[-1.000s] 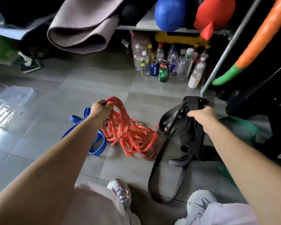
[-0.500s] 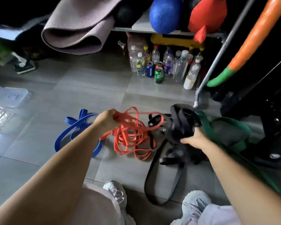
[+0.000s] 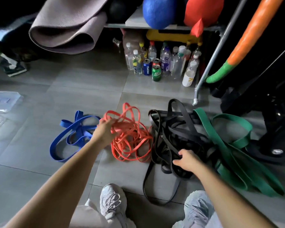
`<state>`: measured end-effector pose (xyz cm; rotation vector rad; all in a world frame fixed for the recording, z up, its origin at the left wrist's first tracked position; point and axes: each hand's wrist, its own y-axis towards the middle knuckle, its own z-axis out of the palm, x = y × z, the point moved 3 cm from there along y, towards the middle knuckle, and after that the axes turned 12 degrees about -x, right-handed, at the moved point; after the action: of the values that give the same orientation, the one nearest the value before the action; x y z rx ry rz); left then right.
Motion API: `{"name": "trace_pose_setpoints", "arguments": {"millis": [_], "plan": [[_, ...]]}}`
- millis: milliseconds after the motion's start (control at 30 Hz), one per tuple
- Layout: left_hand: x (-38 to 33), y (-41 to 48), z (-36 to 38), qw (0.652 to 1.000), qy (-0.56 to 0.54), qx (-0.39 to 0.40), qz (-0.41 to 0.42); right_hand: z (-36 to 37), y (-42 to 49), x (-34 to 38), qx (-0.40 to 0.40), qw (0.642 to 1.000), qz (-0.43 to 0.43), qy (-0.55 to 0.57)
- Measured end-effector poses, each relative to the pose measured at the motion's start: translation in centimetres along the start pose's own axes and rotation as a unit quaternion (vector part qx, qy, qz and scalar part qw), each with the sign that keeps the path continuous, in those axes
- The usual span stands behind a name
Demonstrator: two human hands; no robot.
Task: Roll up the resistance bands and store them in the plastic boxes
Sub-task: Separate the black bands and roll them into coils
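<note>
On the floor (image 3: 82, 83), spread left hand (image 3: 105, 133) is touching tangled orange bands (image 3: 131, 140); right hand (image 3: 187, 161) is resting on black bands (image 3: 176, 134), grip unclear.

Blue can (image 3: 146, 68) — "PEPSI" down side; other labels illegible.

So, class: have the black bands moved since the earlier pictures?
Yes: the black bands, lifted beside the pole foot before, now lie on the floor nearer the camera, under the right hand.
</note>
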<state>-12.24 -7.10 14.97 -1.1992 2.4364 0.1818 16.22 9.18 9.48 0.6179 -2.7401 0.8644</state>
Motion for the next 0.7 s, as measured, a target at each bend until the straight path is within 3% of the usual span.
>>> {"name": "trace_pose_setpoints", "arguments": {"millis": [67,167,267,433,533,633,700], "plan": [[1.8,-1.2,3.3,0.968,0.156,0.188,0.054,3.8,-0.3,0.5,0.036,0.998,-0.036,-0.038],[3.4,-1.0,6.8,0.909,0.265,0.301,0.112,9.0,0.0,2.1,0.078,0.985,-0.119,-0.092],[1.8,0.7,8.7,0.879,0.325,0.293,0.192,12.0,1.9,3.9,0.073,0.964,-0.218,-0.135],[-0.4,-0.4,15.8,0.783,0.361,0.299,0.408,16.6,3.8,4.4,0.096,0.869,-0.404,-0.270],[0.3,-0.1,20.5,0.804,0.335,0.275,0.406,18.0,6.0,2.7,0.079,0.825,-0.464,-0.311],[2.3,2.3,21.1,0.764,0.434,0.279,0.387,16.0,8.5,1.5,0.000,0.803,-0.493,-0.334],[4.2,3.7,20.7,0.740,0.474,0.298,0.373,15.3,10.0,0.3,0.002,0.817,-0.464,-0.343]]}}
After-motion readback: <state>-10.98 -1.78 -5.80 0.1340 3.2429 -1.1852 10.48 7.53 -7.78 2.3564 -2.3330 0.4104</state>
